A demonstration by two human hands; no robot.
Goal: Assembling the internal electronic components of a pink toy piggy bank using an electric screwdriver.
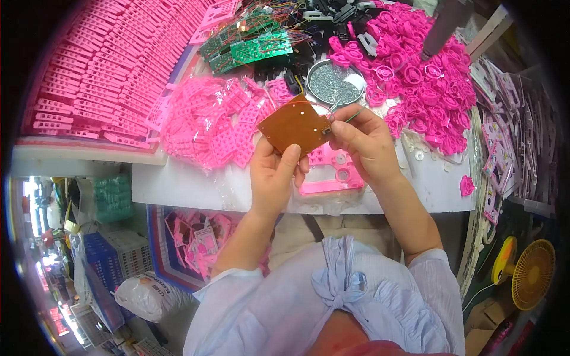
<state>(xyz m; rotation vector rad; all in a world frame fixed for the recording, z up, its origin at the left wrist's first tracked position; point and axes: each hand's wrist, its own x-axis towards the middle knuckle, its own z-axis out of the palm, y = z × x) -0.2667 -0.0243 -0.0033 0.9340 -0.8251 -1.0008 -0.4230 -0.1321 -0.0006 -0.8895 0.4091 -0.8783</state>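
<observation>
My left hand (pixel 278 175) grips a brown circuit board (pixel 291 127) by its lower edge, thumb on its face. At the board's right corner, the fingers of my right hand (pixel 363 139) are closed on thin wires (pixel 350 117), one of them green; the fingertips partly hide them. Below the board, a pink plastic housing (pixel 332 176) with a round hole lies on the white table, partly covered by my hands. Just beyond the board stands a round dish of small silvery screws (pixel 334 83).
Green circuit boards (pixel 261 48) with wires lie at the back. Bagged pink keypads (pixel 208 118) sit left, near stacked pink housings (pixel 107 77). Pink ring-shaped parts (pixel 415 77) are heaped at right. A tray of pink parts (pixel 199 240) is below the table edge; a yellow fan (pixel 533 274) stands lower right.
</observation>
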